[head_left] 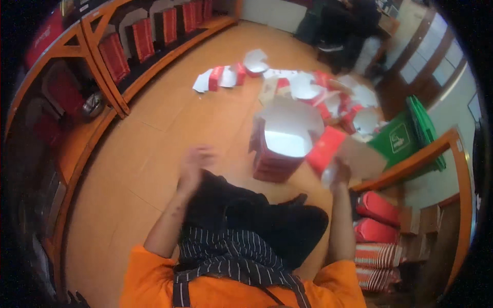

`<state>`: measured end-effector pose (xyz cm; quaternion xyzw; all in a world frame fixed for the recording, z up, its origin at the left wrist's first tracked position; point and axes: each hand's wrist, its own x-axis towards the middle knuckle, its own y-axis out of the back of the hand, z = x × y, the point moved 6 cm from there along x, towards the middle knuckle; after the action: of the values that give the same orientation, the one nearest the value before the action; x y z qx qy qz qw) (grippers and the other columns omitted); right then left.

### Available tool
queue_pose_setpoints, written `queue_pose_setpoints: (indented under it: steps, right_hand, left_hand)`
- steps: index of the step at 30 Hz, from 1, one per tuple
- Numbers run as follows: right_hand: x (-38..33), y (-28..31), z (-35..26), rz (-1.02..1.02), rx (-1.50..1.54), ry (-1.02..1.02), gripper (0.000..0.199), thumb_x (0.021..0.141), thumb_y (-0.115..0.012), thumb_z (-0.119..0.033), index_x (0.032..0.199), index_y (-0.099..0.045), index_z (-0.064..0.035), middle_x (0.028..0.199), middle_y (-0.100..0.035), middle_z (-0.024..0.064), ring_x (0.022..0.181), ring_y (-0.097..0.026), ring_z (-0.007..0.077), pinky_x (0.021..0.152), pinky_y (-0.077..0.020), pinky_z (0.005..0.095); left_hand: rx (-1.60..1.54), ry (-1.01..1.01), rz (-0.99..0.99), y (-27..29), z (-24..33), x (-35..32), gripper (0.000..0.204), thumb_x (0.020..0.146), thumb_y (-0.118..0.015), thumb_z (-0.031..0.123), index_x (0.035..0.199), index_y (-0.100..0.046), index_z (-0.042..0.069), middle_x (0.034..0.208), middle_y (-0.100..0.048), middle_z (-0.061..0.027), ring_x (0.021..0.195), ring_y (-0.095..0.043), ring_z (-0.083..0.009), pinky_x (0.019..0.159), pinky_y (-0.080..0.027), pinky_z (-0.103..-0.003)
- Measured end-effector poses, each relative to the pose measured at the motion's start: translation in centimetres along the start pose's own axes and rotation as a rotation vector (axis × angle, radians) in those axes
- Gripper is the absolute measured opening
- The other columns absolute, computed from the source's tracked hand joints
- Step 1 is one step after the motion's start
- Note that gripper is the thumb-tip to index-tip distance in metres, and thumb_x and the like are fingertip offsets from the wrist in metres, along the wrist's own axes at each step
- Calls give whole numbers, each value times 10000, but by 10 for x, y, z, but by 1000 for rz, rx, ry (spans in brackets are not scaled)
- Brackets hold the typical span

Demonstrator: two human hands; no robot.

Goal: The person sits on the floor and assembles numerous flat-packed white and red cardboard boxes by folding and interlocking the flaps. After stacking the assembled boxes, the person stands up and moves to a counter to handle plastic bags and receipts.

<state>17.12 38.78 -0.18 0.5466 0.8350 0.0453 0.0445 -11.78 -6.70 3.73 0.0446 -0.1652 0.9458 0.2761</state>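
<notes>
I sit on the floor with my legs bent in front of me. At the right, my right hand (339,173) grips a red carton (327,148) with a plain brown cardboard side (365,158); both are blurred. My left hand (196,160) is raised above my knee, blurred, its fingers loosely apart with nothing in them. Between the hands, a little farther off, stands a stack of nested red cartons (277,163) with a white inside (287,136). The stack touches neither hand.
Several red and white cartons (303,86) lie scattered beyond the stack. A green bin (400,136) stands at the right beside a wooden frame (426,160). Red bundles (377,209) fill the shelf there. A wooden shelf (154,69) with red cartons runs along the left. A person (339,31) is at the back.
</notes>
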Motion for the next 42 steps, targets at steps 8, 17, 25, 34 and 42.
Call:
queue_pose_setpoints:
  steps: [8, 17, 25, 34, 42]
  right_hand:
    - [118, -12, 41, -601, 787, -517, 266, 983, -436, -186, 1167, -539, -24, 1078, -627, 137, 989, -612, 283, 823, -551, 408]
    - [49, 38, 151, -147, 261, -763, 255, 930, -443, -193, 938, -613, -2, 853, -639, 144, 738, -644, 278, 681, -584, 373]
    - [-10, -5, 233, -156, 200, -1205, 293, 884, -557, -387, 924, -614, -102, 827, -644, 60, 701, -625, 234, 631, -532, 382]
    - [-23, -384, 129, -871, -470, -723, 293, 910, -525, -372, 920, -633, -100, 846, -656, 82, 725, -633, 245, 622, -529, 399]
    - [-17, -447, -159, -1038, -612, -625, 303, 933, -496, -359, 917, -650, -98, 862, -667, 100, 746, -639, 254, 614, -526, 413]
  left_hand:
    - [490, 242, 471, 292, -10, -77, 297, 1012, -436, 344, 1012, -578, 83, 908, -586, -23, 788, -568, -107, 635, -464, -239]
    - [657, 215, -176, 203, -54, 157, 255, 951, -537, 271, 981, -629, 36, 896, -630, -38, 808, -585, -139, 733, -504, -308]
    - [595, -101, -554, 13, -117, 351, 243, 942, -544, 251, 946, -619, 20, 874, -653, -130, 815, -624, -229, 743, -499, -387]
    - [943, 257, -766, 181, 24, 422, 245, 945, -518, 237, 918, -612, 12, 881, -619, -223, 809, -600, -339, 736, -464, -447]
    - [393, 572, 709, 313, 332, 199, 230, 974, -508, 237, 878, -603, 51, 758, -595, -27, 684, -566, -158, 625, -462, -293]
